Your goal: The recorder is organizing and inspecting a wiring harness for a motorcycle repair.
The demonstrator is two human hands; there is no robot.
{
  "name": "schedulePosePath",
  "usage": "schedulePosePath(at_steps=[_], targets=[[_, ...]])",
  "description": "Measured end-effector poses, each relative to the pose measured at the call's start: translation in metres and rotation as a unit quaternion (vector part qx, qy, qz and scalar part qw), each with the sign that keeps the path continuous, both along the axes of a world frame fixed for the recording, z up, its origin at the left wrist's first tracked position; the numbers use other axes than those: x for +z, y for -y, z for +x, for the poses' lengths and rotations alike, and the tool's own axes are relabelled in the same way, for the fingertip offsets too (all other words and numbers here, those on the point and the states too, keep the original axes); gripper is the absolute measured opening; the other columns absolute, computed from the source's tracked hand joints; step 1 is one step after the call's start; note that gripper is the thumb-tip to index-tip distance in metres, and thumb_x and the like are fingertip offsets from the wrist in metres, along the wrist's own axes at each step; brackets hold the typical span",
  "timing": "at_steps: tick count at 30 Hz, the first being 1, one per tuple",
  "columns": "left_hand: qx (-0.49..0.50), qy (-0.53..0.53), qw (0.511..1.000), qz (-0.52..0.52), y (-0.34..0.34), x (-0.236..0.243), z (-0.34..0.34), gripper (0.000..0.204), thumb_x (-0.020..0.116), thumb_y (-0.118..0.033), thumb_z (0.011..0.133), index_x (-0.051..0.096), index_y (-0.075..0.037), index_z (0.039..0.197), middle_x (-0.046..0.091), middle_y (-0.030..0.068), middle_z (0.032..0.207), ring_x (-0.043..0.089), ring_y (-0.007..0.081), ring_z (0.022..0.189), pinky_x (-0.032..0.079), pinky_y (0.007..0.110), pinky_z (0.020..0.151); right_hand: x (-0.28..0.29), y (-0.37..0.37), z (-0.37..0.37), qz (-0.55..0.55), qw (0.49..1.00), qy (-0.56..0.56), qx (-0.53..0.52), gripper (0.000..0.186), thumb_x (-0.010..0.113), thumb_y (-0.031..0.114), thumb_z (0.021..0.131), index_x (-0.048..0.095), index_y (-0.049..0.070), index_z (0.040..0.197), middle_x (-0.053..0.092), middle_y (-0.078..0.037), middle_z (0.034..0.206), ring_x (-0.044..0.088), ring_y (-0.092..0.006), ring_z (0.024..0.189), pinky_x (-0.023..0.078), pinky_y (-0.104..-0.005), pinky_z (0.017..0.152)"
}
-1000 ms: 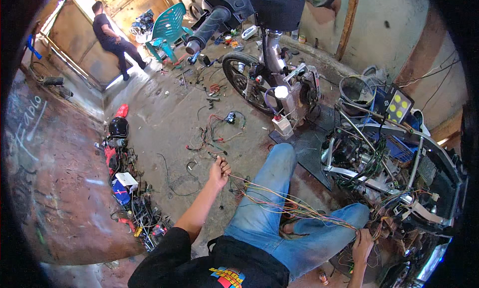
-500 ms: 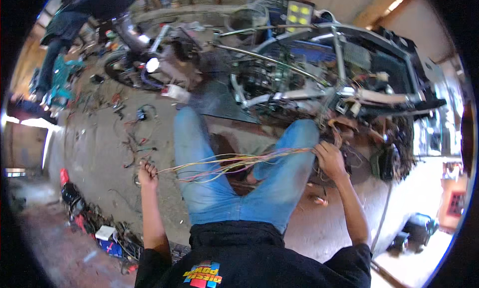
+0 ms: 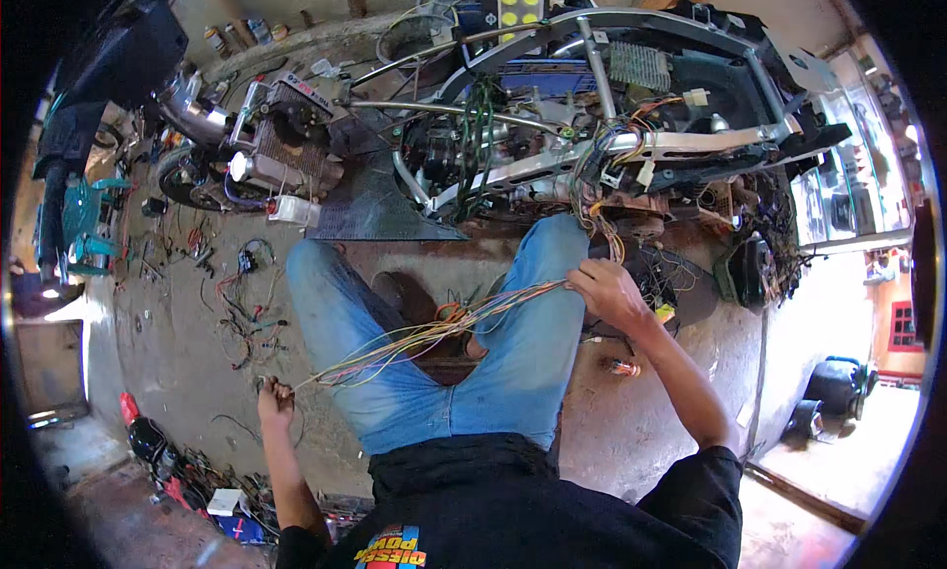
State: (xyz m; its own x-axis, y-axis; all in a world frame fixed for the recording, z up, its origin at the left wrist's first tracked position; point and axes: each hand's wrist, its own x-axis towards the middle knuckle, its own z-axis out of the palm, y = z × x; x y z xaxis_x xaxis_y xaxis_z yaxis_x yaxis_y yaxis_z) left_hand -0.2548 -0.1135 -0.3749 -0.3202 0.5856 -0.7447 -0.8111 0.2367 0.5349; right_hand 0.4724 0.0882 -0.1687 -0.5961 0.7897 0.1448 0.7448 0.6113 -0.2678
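Right now a bundle of coloured wires [image 3: 434, 334] runs taut across my lap, from near left to far right over both jeans-clad knees. My left hand [image 3: 275, 401], low on the left, has its fingers pressed together around one end. My right hand [image 3: 607, 288] pinches the other end just below the stripped motorcycle frame [image 3: 631, 96], where more wires hang. Farther left stands an engine block [image 3: 281, 150]. Loose cable scraps [image 3: 237, 293] lie scattered on the concrete floor [image 3: 178, 372].
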Motion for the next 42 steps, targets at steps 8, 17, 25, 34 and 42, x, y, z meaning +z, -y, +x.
schedulePosePath(at_steps=[8, 17, 25, 34, 42], targets=[[-0.022, -0.603, 0.784, -0.145, -0.081, 0.139, 0.076, 0.053, 0.056, -0.033, 0.104, 0.052, 0.003, 0.143, 0.058, 0.0167, 0.142, 0.056, 0.0267, 0.129, 0.040, 0.039, 0.110, 0.012, -0.004, -0.013, 0.017, 1.000, -0.015, 0.010, 0.016, 0.069, 0.010, 0.082, 0.063, 0.011, 0.098, 0.054, -0.007, 0.084, 0.062, -0.0271, 0.079, 0.052, -0.0398, 0.069], [-0.517, -0.533, 0.545, 0.389, -0.202, 0.262, 0.425, 0.079, 0.075, -0.034, 0.091, 0.036, -0.012, 0.156, 0.061, 0.0208, 0.138, 0.057, 0.0374, 0.130, 0.044, 0.042, 0.109, 0.039, 0.005, -0.033, 0.038, 0.999, -0.035, 0.012, 0.024, 0.070, 0.008, 0.076, 0.063, 0.010, 0.099, 0.052, -0.007, 0.084, 0.061, -0.0265, 0.078, 0.052, -0.0396, 0.068], [-0.699, -0.334, 0.560, 0.292, -0.193, 0.251, 0.427, 0.033, 0.055, -0.034, 0.106, 0.063, -0.004, 0.118, 0.064, 0.0167, 0.081, 0.066, 0.0291, 0.075, 0.050, 0.041, 0.071, 0.059, 0.026, -0.031, 0.021, 0.997, -0.071, 0.033, 0.030, 0.072, 0.008, 0.073, 0.065, 0.011, 0.102, 0.053, -0.005, 0.085, 0.062, -0.0244, 0.077, 0.052, -0.0381, 0.067], [-0.734, -0.394, 0.507, 0.220, -0.175, 0.284, 0.327, 0.031, 0.047, -0.029, 0.109, 0.057, -0.002, 0.099, 0.058, 0.0161, 0.075, 0.062, 0.0358, 0.071, 0.048, 0.041, 0.067, 0.064, 0.012, -0.058, 0.031, 0.994, -0.071, 0.083, 0.028, 0.074, 0.012, 0.074, 0.065, 0.014, 0.100, 0.053, -0.003, 0.083, 0.062, -0.0226, 0.073, 0.052, -0.0365, 0.062], [-0.664, -0.564, 0.484, 0.079, -0.160, 0.288, 0.193, 0.038, 0.055, -0.038, 0.103, 0.066, -0.003, 0.096, 0.058, 0.0228, 0.070, 0.062, 0.0432, 0.068, 0.048, 0.048, 0.063, 0.067, -0.003, -0.068, 0.070, 0.990, -0.085, 0.090, 0.023, 0.076, 0.015, 0.076, 0.066, 0.013, 0.097, 0.050, -0.002, 0.077, 0.062, -0.0201, 0.069, 0.051, -0.0346, 0.058]])
